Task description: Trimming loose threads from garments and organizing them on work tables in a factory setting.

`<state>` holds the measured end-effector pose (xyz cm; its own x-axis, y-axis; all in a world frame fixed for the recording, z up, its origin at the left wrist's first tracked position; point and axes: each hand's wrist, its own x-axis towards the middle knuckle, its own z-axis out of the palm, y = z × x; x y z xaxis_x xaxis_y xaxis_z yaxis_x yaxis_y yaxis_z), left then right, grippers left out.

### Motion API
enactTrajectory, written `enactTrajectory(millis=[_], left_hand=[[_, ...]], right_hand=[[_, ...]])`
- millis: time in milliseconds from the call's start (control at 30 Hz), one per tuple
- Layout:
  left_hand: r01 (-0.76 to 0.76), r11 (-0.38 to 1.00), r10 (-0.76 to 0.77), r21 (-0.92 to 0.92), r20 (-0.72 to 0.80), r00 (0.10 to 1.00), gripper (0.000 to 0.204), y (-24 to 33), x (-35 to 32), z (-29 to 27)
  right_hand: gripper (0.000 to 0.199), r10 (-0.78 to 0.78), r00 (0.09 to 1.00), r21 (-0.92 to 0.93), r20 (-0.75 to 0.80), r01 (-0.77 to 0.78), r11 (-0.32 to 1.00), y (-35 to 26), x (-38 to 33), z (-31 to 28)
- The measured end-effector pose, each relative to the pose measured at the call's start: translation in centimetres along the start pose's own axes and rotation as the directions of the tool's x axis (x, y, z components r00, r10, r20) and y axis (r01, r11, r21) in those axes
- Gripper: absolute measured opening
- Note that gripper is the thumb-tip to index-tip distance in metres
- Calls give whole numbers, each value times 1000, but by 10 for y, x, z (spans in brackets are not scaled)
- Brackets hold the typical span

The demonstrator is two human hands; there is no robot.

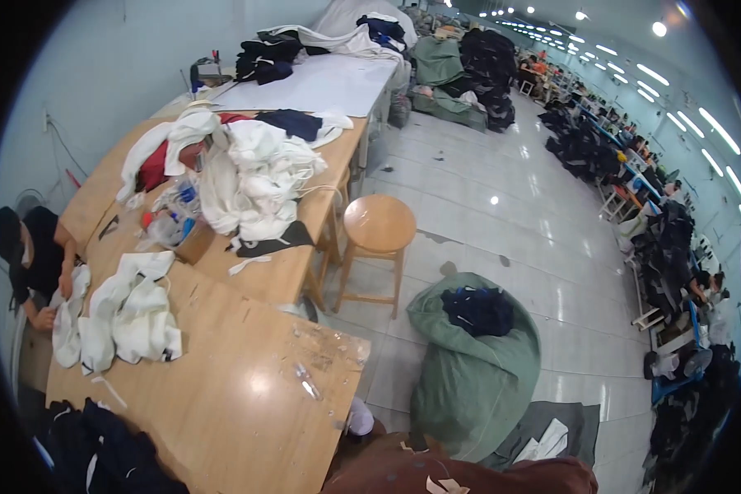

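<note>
Neither of my hands shows in the head view. At the lower edge lies a brown cloth or garment [469, 479], with a small pale scrap on it; I cannot tell whether it is worn. Close by, a pale rounded thing [360, 418] pokes out beside the table's corner. The wooden table [247, 370] bears white garments [144, 317] on its left part and dark navy garments [103, 453] at the near left. A small clear plastic item [307, 381] rests near the table's right edge.
A co-worker [37, 255] at the left handles white cloth. White garments [259, 177] are heaped farther back, by a box of bottles [177, 222]. Right of the table stand a round wooden stool [379, 224] and a green sack [477, 379] with navy cloth. Sewing stations [675, 272] line the right.
</note>
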<state>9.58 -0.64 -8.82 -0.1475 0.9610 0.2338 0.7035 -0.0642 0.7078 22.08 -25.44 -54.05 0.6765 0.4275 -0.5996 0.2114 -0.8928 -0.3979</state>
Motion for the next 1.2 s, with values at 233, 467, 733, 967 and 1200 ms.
enactTrajectory(millis=[233,467,733,967,1200], left_hand=[[-100,995,98,-23,-57,994,66,1,43,-29],[-202,971,211,-129,65,975,68,38,50,-3],[-351,801,512,-484,251,822,51,144,-5,66],[-476,545,820,-690,319,476,64,204,-116,110],[-260,649,715,-715,690,-113,52,281,-206,188]], right_hand=[[26,150,986,-19,71,-149,989,-22,-95,-131],[20,427,901,888,78,-258,382,10,-161,-299],[29,173,946,437,-273,-38,899,18,-187,-295],[38,738,651,573,177,-678,460,167,-237,-177],[27,849,501,865,168,-488,117,210,-267,-243]])
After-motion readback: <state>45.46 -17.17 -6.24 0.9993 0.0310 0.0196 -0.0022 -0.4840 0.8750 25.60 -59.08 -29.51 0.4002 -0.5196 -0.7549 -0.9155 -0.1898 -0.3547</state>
